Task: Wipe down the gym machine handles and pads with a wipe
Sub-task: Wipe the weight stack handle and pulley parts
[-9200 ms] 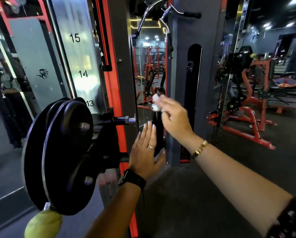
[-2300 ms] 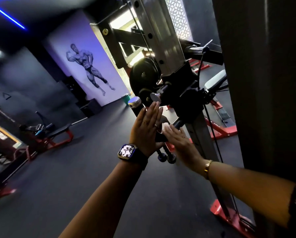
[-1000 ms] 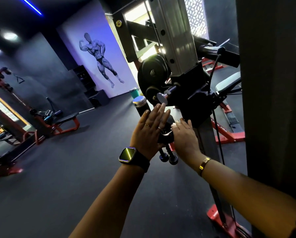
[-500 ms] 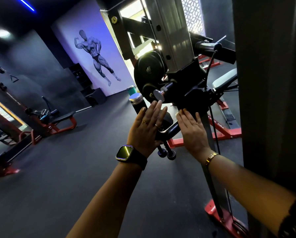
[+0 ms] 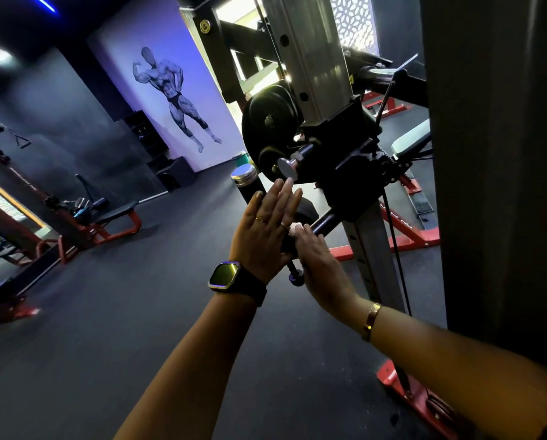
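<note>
White wipe (image 5: pixel 296 228) shows as a small wad at the fingertips of the right hand (image 5: pixel 316 258), which curls over it and holds it against a black bar (image 5: pixel 325 221) of the machine (image 5: pixel 313 58). The left hand (image 5: pixel 265 233) lies flat, fingers straight and together, against the chrome-capped black handle (image 5: pixel 250 192), touching the right hand just left of the wipe.
</note>
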The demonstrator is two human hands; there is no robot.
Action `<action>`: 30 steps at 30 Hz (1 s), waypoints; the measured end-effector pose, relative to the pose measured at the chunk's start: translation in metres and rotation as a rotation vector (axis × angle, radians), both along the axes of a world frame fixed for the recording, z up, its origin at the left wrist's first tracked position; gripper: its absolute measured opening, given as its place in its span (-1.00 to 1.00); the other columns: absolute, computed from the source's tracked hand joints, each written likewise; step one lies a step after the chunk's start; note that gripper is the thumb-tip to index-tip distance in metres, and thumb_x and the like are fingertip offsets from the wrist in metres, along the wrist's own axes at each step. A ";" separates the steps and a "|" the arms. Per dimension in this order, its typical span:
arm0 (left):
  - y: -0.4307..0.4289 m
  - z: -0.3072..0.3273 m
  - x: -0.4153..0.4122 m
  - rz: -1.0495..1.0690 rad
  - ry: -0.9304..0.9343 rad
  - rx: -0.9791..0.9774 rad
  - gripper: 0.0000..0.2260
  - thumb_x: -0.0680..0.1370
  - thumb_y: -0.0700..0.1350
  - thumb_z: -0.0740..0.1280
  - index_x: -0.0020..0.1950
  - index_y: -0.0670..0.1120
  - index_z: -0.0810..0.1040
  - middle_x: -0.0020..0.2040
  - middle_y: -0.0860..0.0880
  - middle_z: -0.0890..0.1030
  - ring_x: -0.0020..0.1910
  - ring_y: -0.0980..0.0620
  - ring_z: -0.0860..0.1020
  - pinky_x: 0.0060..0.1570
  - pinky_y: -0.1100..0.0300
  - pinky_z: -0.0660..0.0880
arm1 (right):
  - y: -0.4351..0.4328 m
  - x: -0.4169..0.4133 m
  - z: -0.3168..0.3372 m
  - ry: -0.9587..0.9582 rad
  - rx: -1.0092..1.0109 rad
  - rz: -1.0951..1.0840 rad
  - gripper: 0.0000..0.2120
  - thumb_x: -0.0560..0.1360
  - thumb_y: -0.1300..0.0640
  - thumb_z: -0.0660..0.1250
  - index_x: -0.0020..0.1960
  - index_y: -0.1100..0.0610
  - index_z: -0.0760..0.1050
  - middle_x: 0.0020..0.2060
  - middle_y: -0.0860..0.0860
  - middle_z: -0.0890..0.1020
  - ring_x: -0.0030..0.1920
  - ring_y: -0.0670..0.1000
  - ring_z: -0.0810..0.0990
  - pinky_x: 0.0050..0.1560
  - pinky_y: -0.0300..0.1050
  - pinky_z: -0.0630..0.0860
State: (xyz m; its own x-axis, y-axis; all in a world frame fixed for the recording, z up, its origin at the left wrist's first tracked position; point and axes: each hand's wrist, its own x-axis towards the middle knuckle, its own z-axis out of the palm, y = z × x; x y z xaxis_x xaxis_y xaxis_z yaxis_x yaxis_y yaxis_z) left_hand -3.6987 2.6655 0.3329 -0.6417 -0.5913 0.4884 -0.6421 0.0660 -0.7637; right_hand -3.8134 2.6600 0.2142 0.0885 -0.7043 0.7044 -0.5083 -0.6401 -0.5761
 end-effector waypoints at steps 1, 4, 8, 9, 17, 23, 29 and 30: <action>0.001 0.001 0.000 0.007 -0.008 0.006 -0.11 0.44 0.36 0.24 0.57 -0.16 0.06 0.57 -0.14 0.15 0.55 -0.10 0.05 0.52 -0.03 -0.12 | -0.004 -0.012 -0.007 0.088 -0.076 -0.038 -0.41 0.44 0.52 0.14 0.45 0.26 0.26 0.43 0.20 0.32 0.48 0.16 0.18 0.44 0.18 0.14; 0.003 0.004 0.000 0.021 -0.016 0.029 -0.02 0.38 0.42 0.23 0.58 -0.16 0.03 0.58 -0.15 0.12 0.55 -0.11 0.01 0.51 -0.03 -0.14 | -0.020 -0.046 -0.015 0.270 -0.191 -0.159 -0.52 0.51 0.42 -0.01 0.39 0.31 0.36 0.37 0.24 0.39 0.42 0.22 0.28 0.39 0.22 0.22; 0.002 0.001 0.001 0.054 -0.040 0.002 0.02 0.37 0.46 0.24 0.57 -0.16 -0.02 0.58 -0.14 0.04 0.55 -0.11 -0.03 0.51 -0.04 -0.21 | -0.041 -0.048 0.003 0.263 -0.062 -0.301 -0.54 0.50 0.44 0.11 0.40 0.32 0.34 0.37 0.26 0.40 0.45 0.19 0.26 0.44 0.20 0.17; 0.001 0.001 0.001 0.056 -0.041 -0.005 0.03 0.36 0.46 0.24 0.57 -0.17 -0.02 0.57 -0.13 0.03 0.55 -0.11 -0.03 0.51 -0.04 -0.22 | -0.042 -0.043 0.008 0.258 -0.027 -0.314 -0.54 0.50 0.44 0.09 0.39 0.33 0.35 0.36 0.26 0.41 0.45 0.19 0.26 0.45 0.19 0.13; -0.001 0.001 0.003 -0.031 0.008 0.022 -0.01 0.39 0.38 0.28 0.58 -0.19 -0.02 0.58 -0.11 0.05 0.56 -0.09 -0.02 0.52 -0.01 -0.15 | 0.000 0.005 0.016 0.108 0.200 -0.128 -0.37 0.50 0.50 0.13 0.52 0.20 0.13 0.52 0.15 0.15 0.53 0.07 -0.02 0.52 0.09 0.05; 0.004 0.011 0.010 -0.360 0.285 0.134 -0.17 0.45 0.08 0.31 0.55 -0.23 -0.01 0.56 -0.15 0.02 0.57 -0.12 -0.18 0.54 0.00 -0.11 | 0.026 -0.005 0.110 -0.564 0.793 0.355 -0.70 0.65 0.25 0.04 0.15 0.03 0.52 0.08 0.12 0.61 0.00 -0.03 0.56 -0.03 -0.26 0.45; 0.022 0.022 0.000 -0.659 1.222 0.514 -0.20 0.51 0.13 0.20 0.57 -0.13 -0.16 0.59 -0.11 -0.09 0.57 0.11 -0.06 0.52 0.20 0.00 | 0.027 -0.004 0.153 -0.909 0.907 0.389 -0.62 0.64 0.30 0.03 0.42 0.17 0.35 0.07 0.28 0.57 0.01 0.17 0.60 0.00 -0.06 0.57; 0.029 0.026 -0.006 -0.710 1.434 0.605 -0.27 0.46 0.03 0.22 0.55 -0.02 -0.07 0.56 -0.05 0.13 0.51 0.21 0.18 0.44 0.26 0.21 | 0.029 -0.001 0.159 -0.931 0.883 0.385 -0.62 0.65 0.26 0.05 0.43 0.10 0.35 0.07 0.17 0.59 0.06 0.15 0.60 0.07 -0.02 0.56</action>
State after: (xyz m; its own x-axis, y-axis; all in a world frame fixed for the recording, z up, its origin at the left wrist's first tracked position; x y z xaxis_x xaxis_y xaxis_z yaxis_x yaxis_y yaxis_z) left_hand -3.7045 2.6944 0.3589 -0.1210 -0.7083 0.6954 -0.4588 0.6612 0.5936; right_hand -3.8143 2.6889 0.3729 0.1221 -0.9904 -0.0640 0.4242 0.1104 -0.8988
